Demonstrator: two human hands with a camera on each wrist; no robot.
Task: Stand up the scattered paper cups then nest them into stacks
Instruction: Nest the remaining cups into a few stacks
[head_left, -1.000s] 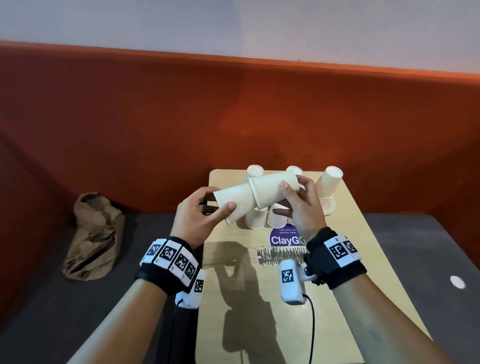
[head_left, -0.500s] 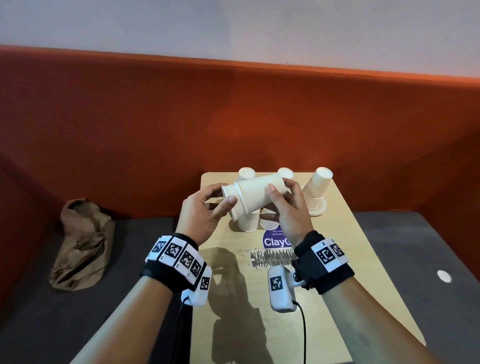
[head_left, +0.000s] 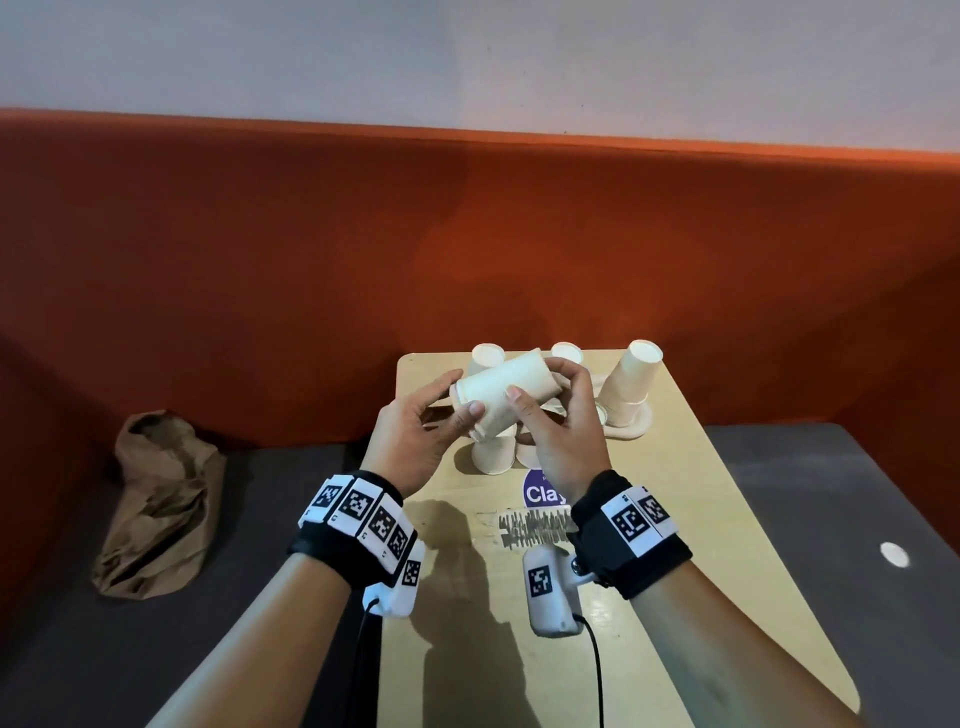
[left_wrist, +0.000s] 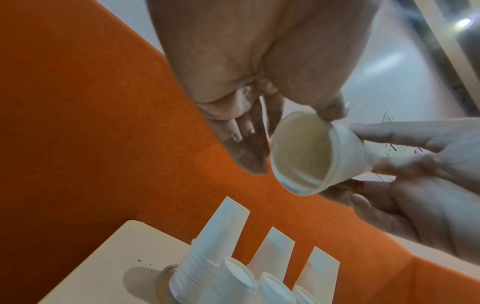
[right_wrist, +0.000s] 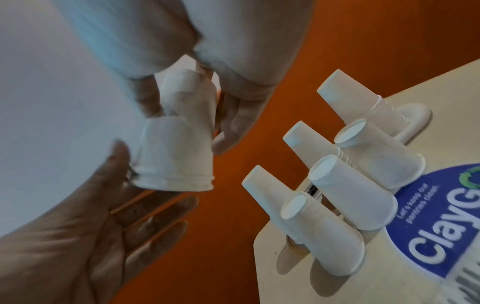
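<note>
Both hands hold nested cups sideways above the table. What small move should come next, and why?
Probably turn the nested cups rim-down and set them on the table. One rim sits just behind the other, so nesting looks complete, and the cups below all stand rim-down. Both the left hand and the right hand grip them.

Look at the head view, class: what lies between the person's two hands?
The nested paper cups lie sideways in the air between the left hand and right hand, both gripping them; the head view shows this.
</note>
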